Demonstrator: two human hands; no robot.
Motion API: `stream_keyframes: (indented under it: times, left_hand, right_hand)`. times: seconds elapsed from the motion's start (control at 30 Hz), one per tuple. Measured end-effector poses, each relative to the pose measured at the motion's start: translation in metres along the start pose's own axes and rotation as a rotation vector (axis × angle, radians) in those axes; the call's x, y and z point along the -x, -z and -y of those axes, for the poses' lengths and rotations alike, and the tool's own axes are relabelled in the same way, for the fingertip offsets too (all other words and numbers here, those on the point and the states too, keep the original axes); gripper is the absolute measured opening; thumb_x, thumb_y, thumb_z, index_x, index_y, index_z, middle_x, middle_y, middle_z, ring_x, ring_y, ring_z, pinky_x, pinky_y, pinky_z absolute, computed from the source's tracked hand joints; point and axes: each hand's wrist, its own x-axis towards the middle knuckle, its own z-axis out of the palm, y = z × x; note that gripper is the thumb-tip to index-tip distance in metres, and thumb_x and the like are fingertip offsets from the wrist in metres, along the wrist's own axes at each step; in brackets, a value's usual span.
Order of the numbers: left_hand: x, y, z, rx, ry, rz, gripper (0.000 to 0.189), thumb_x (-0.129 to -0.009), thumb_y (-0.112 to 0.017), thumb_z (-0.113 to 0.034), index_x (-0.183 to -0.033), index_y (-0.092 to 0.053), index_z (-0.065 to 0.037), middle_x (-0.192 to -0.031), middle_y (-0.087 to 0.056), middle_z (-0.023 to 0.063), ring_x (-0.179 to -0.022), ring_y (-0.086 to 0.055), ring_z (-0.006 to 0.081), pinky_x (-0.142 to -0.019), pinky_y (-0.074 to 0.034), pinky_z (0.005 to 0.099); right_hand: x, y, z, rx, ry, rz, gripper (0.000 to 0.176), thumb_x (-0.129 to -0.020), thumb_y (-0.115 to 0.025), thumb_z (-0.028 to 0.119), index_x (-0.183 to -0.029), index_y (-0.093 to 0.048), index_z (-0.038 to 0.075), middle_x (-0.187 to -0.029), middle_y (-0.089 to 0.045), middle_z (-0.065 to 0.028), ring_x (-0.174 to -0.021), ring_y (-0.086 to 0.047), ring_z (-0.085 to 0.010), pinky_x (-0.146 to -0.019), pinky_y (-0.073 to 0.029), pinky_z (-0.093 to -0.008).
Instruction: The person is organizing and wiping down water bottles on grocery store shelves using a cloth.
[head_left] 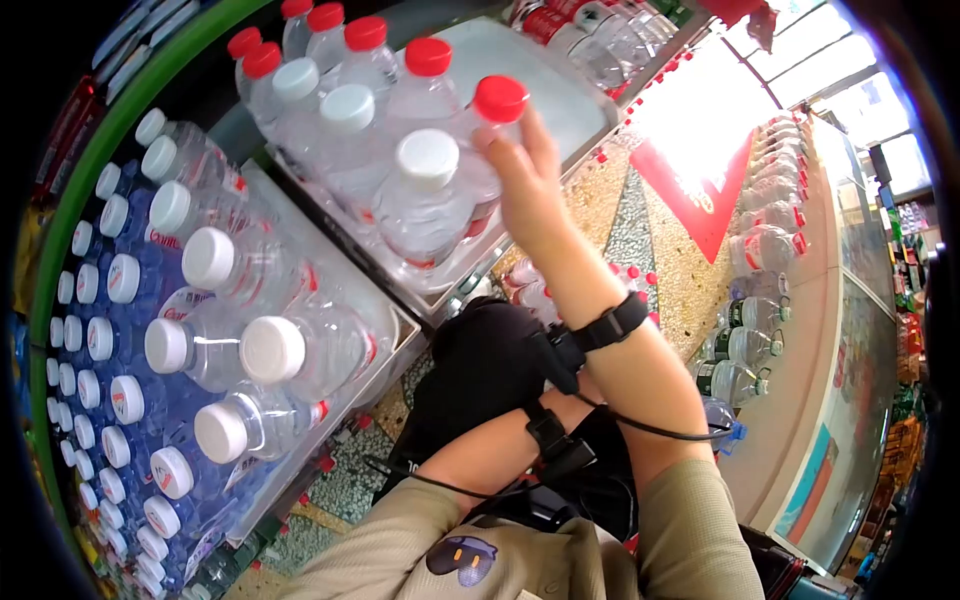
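My right hand [525, 185] is at the top middle, its thumb and fingers closed round the neck of a clear bottle with a red cap [501, 99]. That bottle stands upright at the right edge of a group of clear bottles. Next to it are a bottle with a white cap [428, 158] and another with a red cap [429, 57]. My left forearm crosses my lap, and its hand is mostly hidden beneath my right forearm, so its fingers do not show. Black straps with small devices sit on both wrists, and a cable runs by them.
White-capped bottles [272, 350] fill the tray to the left, with many blue-tinted bottles [125, 278] beyond. More bottles lie in the freezer's back [590, 45]. Bottles [765, 248] line the right counter's foot. A red mat [700, 205] and scattered red caps are on the floor.
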Motion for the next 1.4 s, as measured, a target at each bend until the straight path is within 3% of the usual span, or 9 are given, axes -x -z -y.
stream_keyframes:
  times: [0.13, 0.3, 0.37, 0.43, 0.53, 0.63, 0.83, 1.17, 1.4]
  left_hand:
    - [-0.002, 0.004, 0.001, 0.126, -0.002, 0.126, 0.039, -0.101, -0.036, -0.029, -0.131, -0.042, -0.005, -0.126, -0.052, 0.0136, -0.115, -0.053, 0.0245, -0.098, -0.044, 0.0372]
    - [-0.011, 0.02, -0.007, 0.4, 0.034, 0.404, 0.04, -0.101, -0.035, -0.03, -0.132, -0.04, -0.006, -0.126, -0.052, 0.0137, -0.116, -0.053, 0.025, -0.098, -0.044, 0.0376]
    - [-0.016, 0.022, -0.011, 0.382, -0.064, 0.315, 0.04, -0.101, -0.035, -0.031, -0.133, -0.04, -0.006, -0.126, -0.052, 0.0137, -0.116, -0.053, 0.0252, -0.099, -0.044, 0.0378]
    - [0.007, -0.068, -0.03, -0.104, -0.245, -0.152, 0.042, -0.1, -0.034, -0.039, -0.127, -0.044, -0.008, -0.119, -0.056, 0.0099, -0.108, -0.057, 0.0234, -0.09, -0.049, 0.036]
    - [-0.006, 0.003, -0.038, -0.228, -0.156, -0.01, 0.057, -0.093, -0.032, -0.053, -0.112, -0.055, -0.004, -0.11, -0.061, 0.0177, -0.095, -0.062, 0.0333, -0.078, -0.052, 0.0492]
    - [-0.003, -0.038, -0.036, -0.267, -0.186, -0.268, 0.058, -0.09, -0.033, -0.057, -0.104, -0.055, -0.005, -0.108, -0.06, 0.0223, -0.094, -0.062, 0.0383, -0.074, -0.052, 0.0541]
    - [-0.003, -0.056, -0.028, -0.44, -0.224, -0.254, 0.024, -0.094, -0.048, -0.025, -0.1, -0.048, -0.002, -0.108, -0.059, 0.0237, -0.092, -0.064, 0.0352, -0.072, -0.055, 0.0518]
    - [-0.006, -0.063, -0.026, -0.59, -0.277, -0.288, 0.03, -0.096, -0.046, -0.029, -0.11, -0.051, -0.004, -0.109, -0.06, 0.0186, -0.096, -0.062, 0.0343, -0.077, -0.053, 0.0492]
    - [-0.007, -0.058, -0.028, -0.551, -0.317, -0.348, 0.027, -0.093, -0.052, -0.022, -0.111, -0.048, -0.002, -0.106, -0.06, 0.0209, -0.099, -0.061, 0.0362, -0.075, -0.056, 0.0493]
  right_hand:
    - [0.01, 0.014, -0.005, 0.316, -0.009, 0.023, 0.069, -0.077, -0.065, 0.035, -0.128, -0.042, -0.006, -0.13, -0.045, -0.0276, -0.124, -0.042, -0.0381, -0.105, -0.031, -0.0416]
    - [0.034, 0.054, 0.037, 0.458, 0.015, 0.196, 0.067, -0.077, -0.066, 0.031, -0.128, -0.042, -0.005, -0.121, -0.049, -0.0234, -0.117, -0.048, -0.0333, -0.1, -0.038, -0.0404]
    - [0.055, 0.085, 0.06, 0.551, 0.072, 0.153, 0.046, -0.08, -0.066, 0.02, -0.118, -0.052, -0.002, -0.112, -0.054, -0.0173, -0.106, -0.054, -0.026, -0.091, -0.043, -0.0346]
    - [0.083, 0.132, 0.071, 0.602, 0.069, 0.11, 0.031, -0.083, -0.065, 0.014, -0.11, -0.059, 0.0, -0.104, -0.057, -0.0117, -0.096, -0.057, -0.0193, -0.083, -0.045, -0.0292]
    - [0.141, 0.212, 0.077, 0.635, -0.17, -0.103, 0.019, -0.084, -0.065, 0.014, -0.097, -0.063, 0.0, -0.089, -0.062, -0.0085, -0.077, -0.06, -0.0137, -0.069, -0.047, -0.0256]
    - [0.204, 0.277, 0.075, 0.73, -0.478, -0.3, 0.022, -0.083, -0.065, 0.019, -0.095, -0.064, 0.0, -0.079, -0.061, -0.0073, -0.07, -0.059, -0.0141, -0.064, -0.047, -0.0281]
    - [0.31, 0.345, 0.016, 0.934, -0.936, -0.164, 0.041, -0.077, -0.069, 0.031, -0.105, -0.063, 0.001, -0.087, -0.066, -0.015, -0.08, -0.064, -0.0254, -0.072, -0.05, -0.0358]
    - [0.342, 0.353, -0.108, 1.244, -1.352, -0.275, 0.06, -0.075, -0.067, 0.04, -0.124, -0.048, 0.009, -0.114, -0.06, -0.0172, -0.106, -0.06, -0.0331, -0.086, -0.049, -0.045]
    - [0.363, 0.343, -0.156, 1.168, -1.494, -0.183, 0.06, -0.076, -0.067, 0.045, -0.12, -0.049, 0.009, -0.109, -0.064, -0.0177, -0.103, -0.062, -0.034, -0.084, -0.05, -0.0453]
